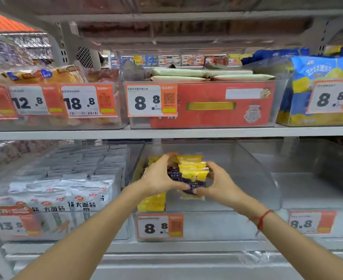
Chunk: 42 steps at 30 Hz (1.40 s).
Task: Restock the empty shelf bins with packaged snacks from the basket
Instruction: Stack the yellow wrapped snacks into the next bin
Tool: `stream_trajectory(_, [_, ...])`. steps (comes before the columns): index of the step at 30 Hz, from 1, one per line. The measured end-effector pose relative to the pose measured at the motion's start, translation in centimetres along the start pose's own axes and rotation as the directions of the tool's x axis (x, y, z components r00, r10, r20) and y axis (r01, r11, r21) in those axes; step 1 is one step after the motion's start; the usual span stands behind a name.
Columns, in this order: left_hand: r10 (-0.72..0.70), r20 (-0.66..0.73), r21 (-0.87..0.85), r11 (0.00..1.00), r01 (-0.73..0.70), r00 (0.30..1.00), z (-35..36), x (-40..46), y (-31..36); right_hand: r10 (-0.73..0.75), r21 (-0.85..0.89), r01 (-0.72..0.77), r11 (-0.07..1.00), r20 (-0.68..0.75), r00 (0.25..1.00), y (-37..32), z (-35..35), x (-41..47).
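A small stack of yellow-and-dark-blue snack packets (193,174) stands upright inside the clear middle bin (247,178) of the lower shelf. My left hand (158,176) grips the stack from its left side, and my right hand (219,182) grips it from the right, thumbs meeting at the front. More yellow packets (151,203) lie at the bin's front left corner. The bin's right part holds nothing. No basket is in view.
A bin of silver packets (65,188) sits to the left, and a clear bin (318,178) with nothing visible in it to the right. The upper shelf carries bread (45,75), a red box (217,106) and blue-yellow bags (318,77). Price tags (159,226) line the bin fronts.
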<state>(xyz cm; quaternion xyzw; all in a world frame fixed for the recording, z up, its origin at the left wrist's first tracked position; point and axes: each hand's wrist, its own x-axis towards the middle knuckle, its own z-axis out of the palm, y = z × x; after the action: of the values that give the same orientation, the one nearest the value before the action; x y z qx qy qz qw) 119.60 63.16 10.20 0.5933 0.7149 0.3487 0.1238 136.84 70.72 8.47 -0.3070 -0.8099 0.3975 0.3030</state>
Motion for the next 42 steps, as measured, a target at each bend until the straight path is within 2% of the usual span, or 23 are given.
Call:
stream_trajectory(6, [-0.097,0.1,0.248,0.966,0.07,0.99,1.4,5.1,-3.3,0.123,-0.116,-0.111,0.987,0.101,0.987,1.7,2.2,6.4])
stream_trajectory(9, [-0.163,0.076,0.573,0.815,0.091,0.984,1.6,6.1,-3.4,0.241,-0.268,-0.194,0.944,0.155,0.958,3.0,3.8,9.1])
stream_trajectory(11, [-0.176,0.054,0.669,0.737,0.095,0.983,1.6,6.7,-3.7,0.311,-0.204,-0.275,0.94,0.171,0.935,3.8,4.5,10.3])
stream_trajectory(13, [-0.21,0.068,0.679,0.726,0.108,0.975,1.4,7.2,-4.0,0.379,-0.123,-0.36,0.925,0.208,0.902,4.1,4.8,10.7])
stream_trajectory(15, [-0.212,0.086,0.673,0.733,0.101,0.973,1.5,7.3,-4.0,0.399,-0.114,-0.382,0.917,0.235,0.886,4.5,4.9,10.6])
stream_trajectory(18, [-0.129,0.12,0.664,0.747,0.017,0.984,1.9,6.9,-3.8,0.346,-0.112,-0.33,0.937,0.177,0.922,5.2,5.3,10.4])
stream_trajectory(21, [-0.178,0.197,0.706,0.708,-0.013,0.964,1.9,6.5,-4.1,0.29,-0.305,-0.219,0.927,0.21,0.934,5.2,6.1,10.0])
stream_trajectory(23, [-0.236,0.237,0.704,0.71,0.001,0.942,1.7,6.4,-4.2,0.316,-0.48,-0.159,0.863,0.267,0.911,4.7,6.5,9.4])
stream_trajectory(24, [-0.246,0.245,0.698,0.716,0.005,0.938,1.5,6.4,-4.2,0.319,-0.497,-0.145,0.855,0.283,0.904,4.4,6.6,9.1])
stream_trajectory(25, [-0.239,0.242,0.688,0.725,0.007,0.94,1.3,6.3,-4.0,0.319,-0.452,-0.164,0.877,0.291,0.902,4.3,6.5,8.9])
stream_trajectory(27, [-0.178,0.204,0.658,0.753,0.0,0.963,0.9,6.2,-3.7,0.342,-0.237,-0.281,0.93,0.273,0.899,4.1,6.1,8.8])
stream_trajectory(30, [-0.097,0.132,0.631,0.776,-0.008,0.987,0.6,5.8,-3.3,0.353,0.006,-0.361,0.932,0.2,0.914,3.9,5.6,8.7])
stream_trajectory(33, [-0.145,0.181,0.611,0.791,0.005,0.973,0.6,5.7,-3.4,0.305,0.014,-0.31,0.951,0.136,0.942,4.0,5.8,8.9])
stream_trajectory(38, [-0.174,0.206,0.673,0.74,-0.01,0.963,0.6,6.0,-3.8,0.227,0.054,-0.24,0.969,0.18,0.957,4.2,5.3,8.4])
stream_trajectory(42, [-0.158,0.173,0.599,0.8,0.023,0.972,0.5,5.9,-4.0,0.246,0.112,-0.278,0.954,0.242,0.939,4.1,5.1,8.7])
